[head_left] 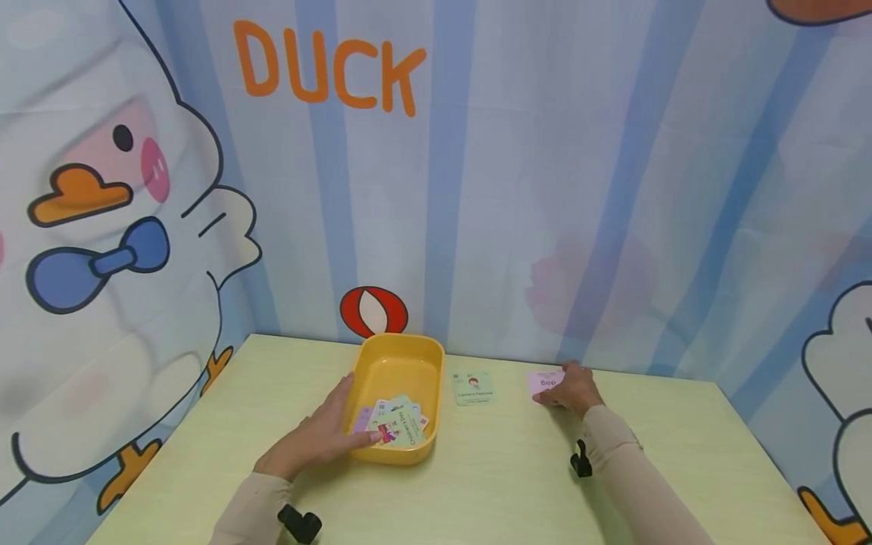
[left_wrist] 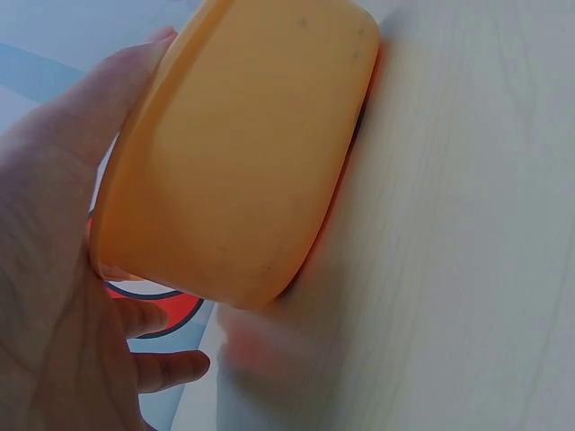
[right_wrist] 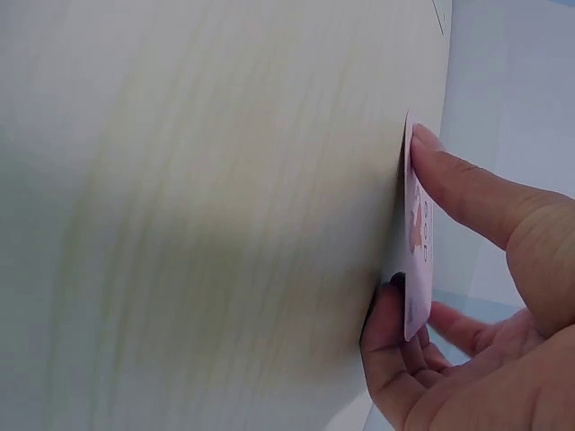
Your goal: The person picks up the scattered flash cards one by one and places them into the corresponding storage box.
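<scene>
A yellow plastic bin (head_left: 436, 356) stands on the table, and several loose cards (head_left: 402, 425) lie heaped in its near end. My left hand (head_left: 320, 433) grips the bin's left side, its thumb over the rim near the front corner. From the left wrist, the bin's outer wall (left_wrist: 234, 153) fills much of the view, with fingers beyond it. Toward the back right, my right hand (head_left: 574, 390) holds a pink card (head_left: 541, 382) by its edges. The right wrist view has this pink card (right_wrist: 416, 260) between thumb and fingers, one edge close to the tabletop.
A green card (head_left: 473, 387) with a small figure printed on it lies flat between the bin and my right hand. The pale wooden table (head_left: 490, 492) ends at a cloth backdrop (head_left: 490, 227) with duck drawings. Each wrist carries a small black camera.
</scene>
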{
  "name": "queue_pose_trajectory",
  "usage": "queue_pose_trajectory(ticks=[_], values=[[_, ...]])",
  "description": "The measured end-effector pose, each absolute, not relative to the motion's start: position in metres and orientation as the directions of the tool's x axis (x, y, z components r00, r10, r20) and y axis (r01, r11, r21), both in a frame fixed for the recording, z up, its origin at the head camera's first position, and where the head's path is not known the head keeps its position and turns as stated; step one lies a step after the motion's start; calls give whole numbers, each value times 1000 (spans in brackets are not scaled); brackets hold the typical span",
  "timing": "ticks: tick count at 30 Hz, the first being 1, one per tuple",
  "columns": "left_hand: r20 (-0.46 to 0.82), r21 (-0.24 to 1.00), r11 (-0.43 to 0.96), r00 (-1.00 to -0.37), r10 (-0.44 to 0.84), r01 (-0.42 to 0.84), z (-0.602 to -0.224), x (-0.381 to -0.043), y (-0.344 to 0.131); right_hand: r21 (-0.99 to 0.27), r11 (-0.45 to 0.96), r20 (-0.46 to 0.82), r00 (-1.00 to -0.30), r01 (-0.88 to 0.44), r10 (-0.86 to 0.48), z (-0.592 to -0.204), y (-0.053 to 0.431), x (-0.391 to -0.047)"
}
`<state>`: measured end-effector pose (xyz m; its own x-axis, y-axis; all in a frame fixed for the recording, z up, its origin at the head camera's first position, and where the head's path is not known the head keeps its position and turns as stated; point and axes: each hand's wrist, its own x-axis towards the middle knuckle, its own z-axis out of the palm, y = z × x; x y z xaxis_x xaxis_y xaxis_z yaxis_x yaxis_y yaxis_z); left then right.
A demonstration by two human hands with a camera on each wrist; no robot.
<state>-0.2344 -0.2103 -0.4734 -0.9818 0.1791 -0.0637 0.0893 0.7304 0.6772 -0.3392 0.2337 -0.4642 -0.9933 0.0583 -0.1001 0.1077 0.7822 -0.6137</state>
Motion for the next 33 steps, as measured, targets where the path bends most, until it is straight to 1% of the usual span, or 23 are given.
queue_pose_trajectory(ticks=[6,19,33], values=[[-64,688,720,-981,182,88,-476,-236,-211,-633,771,-94,-995,74,19,-464,232,-340],[-60,693,716,-982,181,90,-475,-234,-209,-686,712,-156,-986,149,56,-467,237,-346],[-57,713,695,-981,184,89,-478,-236,-210,-737,647,-186,-979,194,82,-469,241,-348]])
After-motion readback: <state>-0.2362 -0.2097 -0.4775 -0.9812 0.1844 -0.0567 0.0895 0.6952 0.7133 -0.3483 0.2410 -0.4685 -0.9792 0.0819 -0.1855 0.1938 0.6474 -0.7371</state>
